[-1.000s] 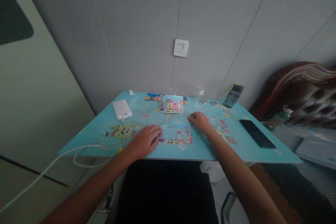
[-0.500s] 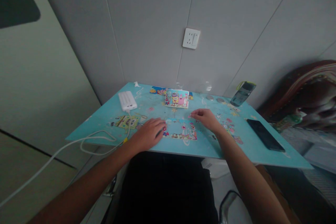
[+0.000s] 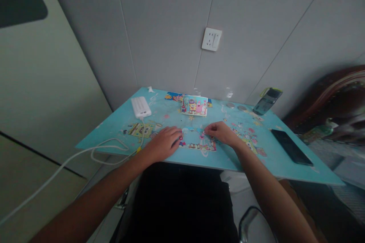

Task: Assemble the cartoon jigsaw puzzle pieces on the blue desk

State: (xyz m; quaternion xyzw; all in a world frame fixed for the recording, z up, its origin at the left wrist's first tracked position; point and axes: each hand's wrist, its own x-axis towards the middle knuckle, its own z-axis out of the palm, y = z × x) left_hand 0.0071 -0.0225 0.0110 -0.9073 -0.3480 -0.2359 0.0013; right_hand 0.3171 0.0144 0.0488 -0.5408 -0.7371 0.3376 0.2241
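On the tabletop before me lies a rectangular cartoon border of puzzle pieces (image 3: 196, 146), with bare blue table showing in its middle. My left hand (image 3: 165, 142) rests palm down at its left side, fingers stretched out and touching its edge. At the upper right corner my right hand (image 3: 219, 132) is pinched closed on what looks like a small puzzle piece, mostly hidden by the fingertips. Behind the border a picture card (image 3: 195, 106) with the same cartoon figures leans at a tilt. Several loose pieces (image 3: 236, 129) appear to lie right of my right hand, hard to tell from the table's print.
A white power bank (image 3: 141, 107) with a white cable (image 3: 102, 146) sits at the left. To the right are a dark phone (image 3: 291, 147) and a tilted water bottle (image 3: 267, 101). A wall with a socket (image 3: 211, 39) stands behind the blue table (image 3: 216, 161).
My right hand has moved left and slightly down to the border's upper right corner. The left hand stays at the left side. The whole view has shifted a little.
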